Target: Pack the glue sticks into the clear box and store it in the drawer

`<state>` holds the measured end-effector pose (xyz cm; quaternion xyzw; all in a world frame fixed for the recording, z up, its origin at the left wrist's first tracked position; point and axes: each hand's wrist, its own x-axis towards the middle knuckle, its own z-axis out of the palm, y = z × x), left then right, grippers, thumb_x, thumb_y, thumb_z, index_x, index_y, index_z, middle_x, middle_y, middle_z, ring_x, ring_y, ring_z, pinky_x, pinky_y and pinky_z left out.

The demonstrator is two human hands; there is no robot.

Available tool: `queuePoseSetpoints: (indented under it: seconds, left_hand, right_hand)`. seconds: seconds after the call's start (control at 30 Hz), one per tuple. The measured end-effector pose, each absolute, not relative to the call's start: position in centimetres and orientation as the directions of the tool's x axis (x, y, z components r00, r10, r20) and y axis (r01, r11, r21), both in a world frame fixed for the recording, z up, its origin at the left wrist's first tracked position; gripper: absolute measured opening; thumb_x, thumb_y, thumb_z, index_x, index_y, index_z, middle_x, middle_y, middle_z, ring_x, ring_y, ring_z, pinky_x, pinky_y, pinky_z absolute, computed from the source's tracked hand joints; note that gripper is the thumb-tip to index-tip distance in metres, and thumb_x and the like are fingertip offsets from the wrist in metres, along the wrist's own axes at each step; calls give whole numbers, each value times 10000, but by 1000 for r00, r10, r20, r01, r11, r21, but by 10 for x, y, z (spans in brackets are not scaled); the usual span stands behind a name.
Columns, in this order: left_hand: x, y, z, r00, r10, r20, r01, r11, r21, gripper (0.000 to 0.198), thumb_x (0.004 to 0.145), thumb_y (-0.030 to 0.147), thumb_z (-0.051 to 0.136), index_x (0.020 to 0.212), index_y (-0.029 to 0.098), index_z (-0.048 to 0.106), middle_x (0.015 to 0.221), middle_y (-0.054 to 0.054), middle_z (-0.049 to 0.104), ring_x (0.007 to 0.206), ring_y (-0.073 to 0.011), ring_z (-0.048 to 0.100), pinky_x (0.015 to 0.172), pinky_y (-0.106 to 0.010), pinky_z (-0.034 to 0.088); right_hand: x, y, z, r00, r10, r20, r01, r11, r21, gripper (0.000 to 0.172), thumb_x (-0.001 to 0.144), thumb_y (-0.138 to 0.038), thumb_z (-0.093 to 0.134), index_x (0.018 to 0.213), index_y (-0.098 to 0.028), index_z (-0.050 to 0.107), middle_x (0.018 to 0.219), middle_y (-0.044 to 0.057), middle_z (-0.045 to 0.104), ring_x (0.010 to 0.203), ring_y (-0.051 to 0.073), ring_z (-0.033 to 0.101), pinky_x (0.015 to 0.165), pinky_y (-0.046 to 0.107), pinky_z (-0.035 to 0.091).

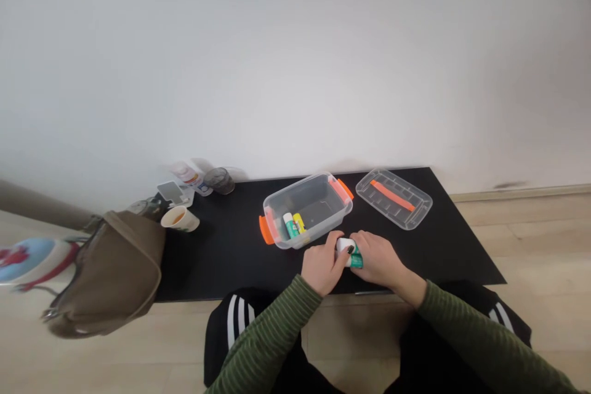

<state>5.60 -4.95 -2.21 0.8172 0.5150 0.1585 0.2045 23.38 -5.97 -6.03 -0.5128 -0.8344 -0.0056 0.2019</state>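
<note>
Left hand and right hand come together low over the near edge of the black counter, both grasping what look like two green-and-white sticks held side by side; the fingers cover much of them, so that count is not certain. One white end shows between the hands, with green beside it against the right hand's fingers. Just beyond the left hand stands one clear plastic box, open at the top, with two orange latches, one at each short end. Inside, at the end farther to the left of the hands, lie two more sticks next to each other: one green stick with a white cap and one yellow stick. Beyond the right hand, apart from the box, lies one clear lid with a single orange handle. Farther off to the left of the hands are one paper cup holding an amber liquid, one dark glass, one white bottle tilted in view and one flat white-and-grey object I cannot identify. Well left of the hands, one brown bag covers that end of the counter and blocks part of the view there. None of these stands between the hands and the box. A pale wall rises behind the counter's far edge.
</note>
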Motion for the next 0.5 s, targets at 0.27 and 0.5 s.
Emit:
queuePoseSetpoints:
  seconds: [0.27, 0.5]
  left_hand:
    - [65, -52, -29, 370, 928, 42, 851, -357, 386, 310, 982, 433, 332, 1122, 230, 520, 744, -12, 713, 648, -202, 686, 561, -261, 384]
    - [44, -45, -30, 265, 930, 256, 816, -357, 454, 338, 984, 393, 294, 1089, 190, 543, 727, -41, 695, 599, -198, 660, 561, -281, 415]
  right_hand:
    - [234, -58, -66, -398, 849, 348, 861, 477, -179, 298, 785, -321, 570, 1032, -165, 514, 859, 72, 609, 756, 215, 549, 652, 311, 356]
    - [271, -41, -54, -173, 984, 39, 956, 177, -232, 259, 761, -340, 616, 968, -201, 545, 925, 80, 638, 838, 246, 608, 647, 303, 358]
